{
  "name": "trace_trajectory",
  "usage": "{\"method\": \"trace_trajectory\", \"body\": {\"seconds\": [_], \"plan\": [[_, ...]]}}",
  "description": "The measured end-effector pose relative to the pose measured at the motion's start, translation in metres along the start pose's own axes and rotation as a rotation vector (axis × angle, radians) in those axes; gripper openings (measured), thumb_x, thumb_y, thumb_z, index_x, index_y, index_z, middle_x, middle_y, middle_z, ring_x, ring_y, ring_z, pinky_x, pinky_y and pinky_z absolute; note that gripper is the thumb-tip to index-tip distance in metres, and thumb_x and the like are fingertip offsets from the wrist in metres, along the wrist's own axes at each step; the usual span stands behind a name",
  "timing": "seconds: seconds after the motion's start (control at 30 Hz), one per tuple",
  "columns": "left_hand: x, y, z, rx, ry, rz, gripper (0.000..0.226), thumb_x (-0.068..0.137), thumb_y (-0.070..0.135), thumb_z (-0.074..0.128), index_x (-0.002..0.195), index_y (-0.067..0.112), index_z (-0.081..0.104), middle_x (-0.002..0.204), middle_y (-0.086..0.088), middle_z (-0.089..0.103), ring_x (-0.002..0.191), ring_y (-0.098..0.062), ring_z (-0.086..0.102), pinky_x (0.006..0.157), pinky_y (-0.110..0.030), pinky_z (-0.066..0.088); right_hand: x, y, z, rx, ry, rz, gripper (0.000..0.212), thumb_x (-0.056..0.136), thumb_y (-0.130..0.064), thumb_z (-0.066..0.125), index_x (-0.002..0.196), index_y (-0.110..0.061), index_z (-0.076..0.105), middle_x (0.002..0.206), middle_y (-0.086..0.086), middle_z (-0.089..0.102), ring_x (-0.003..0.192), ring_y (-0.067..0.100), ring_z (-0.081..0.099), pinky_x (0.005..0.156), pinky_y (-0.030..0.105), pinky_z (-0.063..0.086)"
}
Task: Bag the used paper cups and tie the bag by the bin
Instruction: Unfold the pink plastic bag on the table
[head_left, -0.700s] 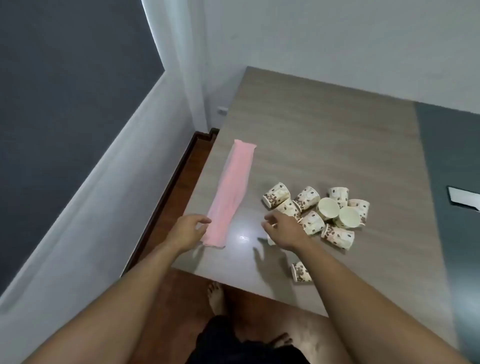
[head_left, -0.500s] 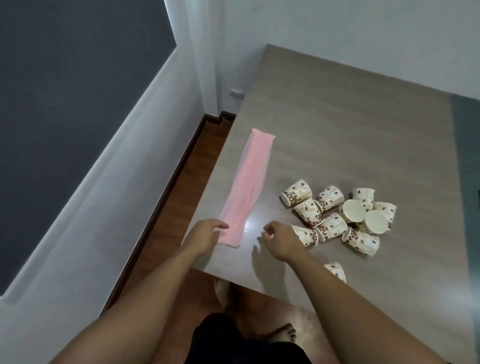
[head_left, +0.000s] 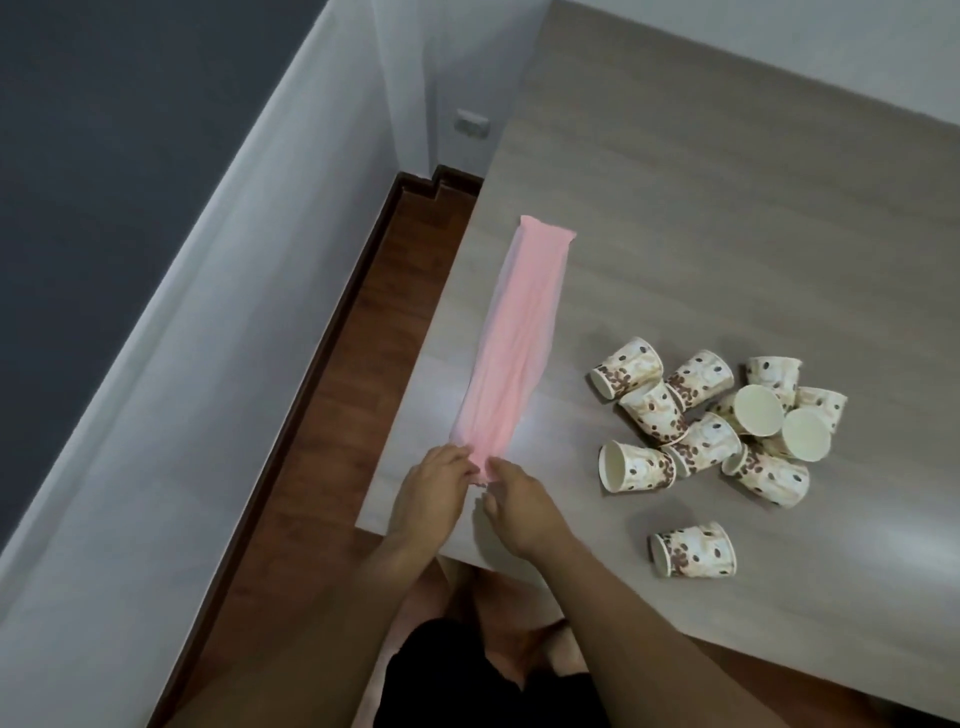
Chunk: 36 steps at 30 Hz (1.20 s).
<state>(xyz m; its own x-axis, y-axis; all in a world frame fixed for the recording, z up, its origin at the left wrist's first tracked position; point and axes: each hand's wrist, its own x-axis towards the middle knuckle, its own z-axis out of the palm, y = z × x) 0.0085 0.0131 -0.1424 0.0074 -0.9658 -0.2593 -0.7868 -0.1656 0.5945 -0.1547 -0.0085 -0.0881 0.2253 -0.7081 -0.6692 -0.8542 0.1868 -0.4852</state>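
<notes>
Two hands pinch flat pink bag (head_left: 511, 343).

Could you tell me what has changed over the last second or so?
The right hand left the cups and moved across to the near end of the pink bag, joining the left hand there; both now pinch it. The bag still lies flat and the paper cups stay put.

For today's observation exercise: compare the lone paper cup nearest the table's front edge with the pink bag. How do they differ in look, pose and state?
The lone cup is short, cream with brown bean print; the pink bag is long, plain and flat.
The lone cup lies untouched on its side; the pink bag's near end is pinched by the left hand and right hand.
Both rest on the table.
</notes>
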Motion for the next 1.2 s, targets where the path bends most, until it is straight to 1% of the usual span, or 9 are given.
{"method": "trace_trajectory", "body": {"seconds": [0.23,0.37,0.53,0.63,0.73,0.8,0.93,1.1,1.2], "plan": [[0.012,0.037,-0.051,-0.499,-0.214,-0.291,0.012,0.096,0.016,0.087,0.088,0.014,0.078,0.084,0.0,0.08,0.08,-0.016,0.079,0.07,-0.044,0.072,-0.008,0.001,-0.036,0.139,0.114,0.011,0.036,0.101,-0.04,0.074,0.131,-0.02,0.076,0.128,0.003,0.078,0.111,0.02,0.074,0.098,0.033,0.057],[0.025,0.052,-0.076,-0.495,-0.163,-0.265,0.019,0.088,0.012,0.093,0.083,0.009,0.075,0.077,0.001,0.077,0.064,0.004,0.069,0.055,-0.016,0.054,-0.012,0.0,-0.07,0.149,0.183,0.009,0.016,0.099,-0.036,0.077,0.101,-0.021,0.084,0.104,-0.004,0.081,0.09,0.011,0.071,0.08,0.025,0.047],[0.047,0.071,-0.11,-0.61,-0.183,-0.184,0.02,0.091,0.013,0.091,0.083,0.014,0.073,0.079,0.002,0.08,0.072,-0.005,0.072,0.065,-0.015,0.053,-0.025,-0.003,-0.104,0.143,0.321,0.041,0.005,0.099,-0.029,0.073,0.095,-0.027,0.075,0.095,-0.011,0.077,0.085,0.014,0.073,0.082,0.035,0.058],[0.057,0.082,-0.122,-0.682,-0.14,-0.178,0.018,0.096,0.011,0.086,0.088,0.013,0.07,0.082,-0.001,0.08,0.079,-0.018,0.076,0.072,-0.025,0.059,-0.039,-0.01,-0.124,0.287,0.376,-0.01,0.011,0.104,-0.025,0.064,0.111,-0.025,0.073,0.108,-0.01,0.075,0.091,0.012,0.072,0.085,0.032,0.055],[0.063,0.096,-0.13,-0.734,-0.187,-0.167,0.015,0.099,0.017,0.084,0.094,0.013,0.07,0.093,-0.011,0.085,0.09,-0.027,0.081,0.088,-0.045,0.064,-0.062,-0.027,-0.143,0.497,0.32,-0.055,0.025,0.109,-0.039,0.052,0.127,-0.029,0.066,0.116,-0.009,0.076,0.102,0.013,0.074,0.086,0.029,0.053],[0.067,0.105,-0.136,-0.788,-0.245,-0.145,0.014,0.1,0.018,0.083,0.097,0.014,0.07,0.094,-0.012,0.086,0.09,-0.029,0.081,0.092,-0.05,0.064,-0.069,-0.035,-0.149,0.431,0.316,-0.099,0.034,0.107,-0.055,0.056,0.124,-0.028,0.066,0.112,-0.01,0.075,0.102,0.009,0.072,0.082,0.024,0.051],[0.076,0.119,-0.143,-0.799,-0.237,-0.155,0.007,0.109,0.014,0.07,0.102,0.016,0.069,0.099,-0.006,0.083,0.091,-0.023,0.076,0.087,-0.038,0.059,-0.055,-0.026,-0.146,0.105,0.401,-0.084,0.028,0.104,-0.044,0.067,0.087,-0.022,0.061,0.083,-0.004,0.067,0.076,0.02,0.06,0.065,0.034,0.038],[0.074,0.131,-0.159,-1.415,-0.274,-0.432,0.031,0.111,-0.012,0.04,0.11,0.007,0.065,0.106,-0.02,0.074,0.093,-0.028,0.071,0.081,-0.036,0.064,-0.052,0.004,-0.152,0.103,0.457,0.064,0.024,0.102,-0.027,0.069,0.079,-0.029,0.064,0.074,-0.008,0.065,0.072,0.017,0.06,0.071,0.029,0.04],[0.067,0.133,-0.164,-1.398,-0.316,-0.452,0.033,0.111,-0.008,0.038,0.107,0.005,0.068,0.102,-0.019,0.074,0.092,-0.028,0.071,0.081,-0.037,0.062,-0.049,0.02,-0.164,0.124,0.508,0.112,0.016,0.103,-0.028,0.067,0.097,-0.017,0.078,0.093,0.002,0.078,0.088,0.025,0.069,0.079,0.034,0.05]]}}
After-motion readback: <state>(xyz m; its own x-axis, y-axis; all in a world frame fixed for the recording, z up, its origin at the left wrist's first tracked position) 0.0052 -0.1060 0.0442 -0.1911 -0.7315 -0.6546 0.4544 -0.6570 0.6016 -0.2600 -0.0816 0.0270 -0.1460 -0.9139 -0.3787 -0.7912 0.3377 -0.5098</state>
